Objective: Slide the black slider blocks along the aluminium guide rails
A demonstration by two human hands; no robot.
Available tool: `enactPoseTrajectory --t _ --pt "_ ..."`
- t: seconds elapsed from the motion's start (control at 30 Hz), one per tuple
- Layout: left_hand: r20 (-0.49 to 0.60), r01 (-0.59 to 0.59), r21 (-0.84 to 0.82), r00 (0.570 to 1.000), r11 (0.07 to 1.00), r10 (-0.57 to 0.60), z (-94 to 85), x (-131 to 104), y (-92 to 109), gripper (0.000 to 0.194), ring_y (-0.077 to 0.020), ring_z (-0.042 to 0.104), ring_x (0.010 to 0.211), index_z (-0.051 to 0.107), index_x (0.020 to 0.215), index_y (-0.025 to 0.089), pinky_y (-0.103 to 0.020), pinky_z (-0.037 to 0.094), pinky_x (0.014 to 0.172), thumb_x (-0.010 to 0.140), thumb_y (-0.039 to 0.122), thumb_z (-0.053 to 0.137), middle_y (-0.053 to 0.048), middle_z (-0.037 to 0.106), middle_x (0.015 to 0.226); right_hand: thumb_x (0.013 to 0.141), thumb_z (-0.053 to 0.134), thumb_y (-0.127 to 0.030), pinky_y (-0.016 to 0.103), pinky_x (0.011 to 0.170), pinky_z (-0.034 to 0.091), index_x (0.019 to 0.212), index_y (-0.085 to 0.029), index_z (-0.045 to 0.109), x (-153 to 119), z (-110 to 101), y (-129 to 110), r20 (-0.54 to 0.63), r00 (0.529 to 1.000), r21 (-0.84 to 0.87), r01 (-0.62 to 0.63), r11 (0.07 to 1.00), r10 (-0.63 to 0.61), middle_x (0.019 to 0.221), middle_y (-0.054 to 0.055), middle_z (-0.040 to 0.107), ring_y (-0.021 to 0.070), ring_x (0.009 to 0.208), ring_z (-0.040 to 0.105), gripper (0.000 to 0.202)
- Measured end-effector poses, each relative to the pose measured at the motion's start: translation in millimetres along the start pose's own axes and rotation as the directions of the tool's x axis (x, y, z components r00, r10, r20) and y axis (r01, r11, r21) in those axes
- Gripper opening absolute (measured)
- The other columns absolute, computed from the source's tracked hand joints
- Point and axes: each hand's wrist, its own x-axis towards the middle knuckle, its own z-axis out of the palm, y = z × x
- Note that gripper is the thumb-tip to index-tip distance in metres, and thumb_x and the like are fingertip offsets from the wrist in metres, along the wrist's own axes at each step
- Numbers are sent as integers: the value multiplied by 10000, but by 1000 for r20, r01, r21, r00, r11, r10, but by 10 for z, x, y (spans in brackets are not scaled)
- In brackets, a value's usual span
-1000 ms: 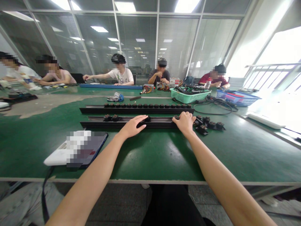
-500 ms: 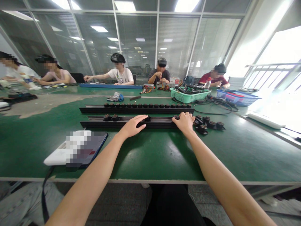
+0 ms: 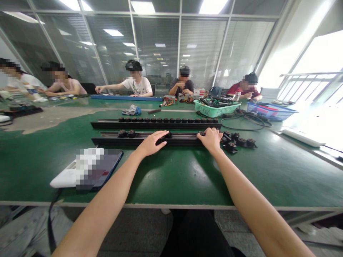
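Note:
Across the green table lies a long black rail (image 3: 120, 141) with two black round parts (image 3: 127, 134) near its left end. My left hand (image 3: 153, 142) rests over the rail's middle, thumb and fingers apart, beside another black part (image 3: 168, 134). Near the right end, my right hand (image 3: 212, 138) is closed round a black part (image 3: 200, 133), mostly hidden by the fingers. Behind is a second rail (image 3: 155, 125) carrying a row of several similar parts. More loose black parts (image 3: 250, 143) lie right of my right hand.
A white device (image 3: 64, 178) and a dark phone (image 3: 114, 160) lie at the left front. Farther back are a grey-blue cloth (image 3: 132, 110), a green basket (image 3: 214, 110) of cables and a blue basket (image 3: 281, 113). Several people sit across the table.

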Motion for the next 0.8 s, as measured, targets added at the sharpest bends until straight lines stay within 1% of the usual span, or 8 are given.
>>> enactPoseTrajectory --t 0.13,0.37,0.8 --pt "2 -1 2 1000 1000 1 0 -2 1 585 -264 511 1434 547 1495 191 -466 364 1253 996 496 516 -109 556 1538 877 542 -482 462 945 339 1043 -119 693 4 -5 14 4 1000 0 -7 1000 7 1134 215 647 370 1127 527 427" --pt "5 5 -2 1000 1000 -5 -6 -1 7 589 -264 502 1442 538 1505 224 -472 358 1257 997 520 507 -85 549 1548 877 548 -486 461 956 338 1050 -116 690 7 -22 18 14 1000 -9 -16 1000 16 1147 219 647 376 1142 527 432" --pt "-1 3 -5 1000 1000 -3 9 3 -3 587 -266 514 1431 553 1489 188 -469 364 1253 988 491 524 -109 555 1539 871 535 -486 463 966 326 1071 -107 685 12 -33 20 29 999 -13 -34 999 34 1157 218 641 373 1148 515 454"
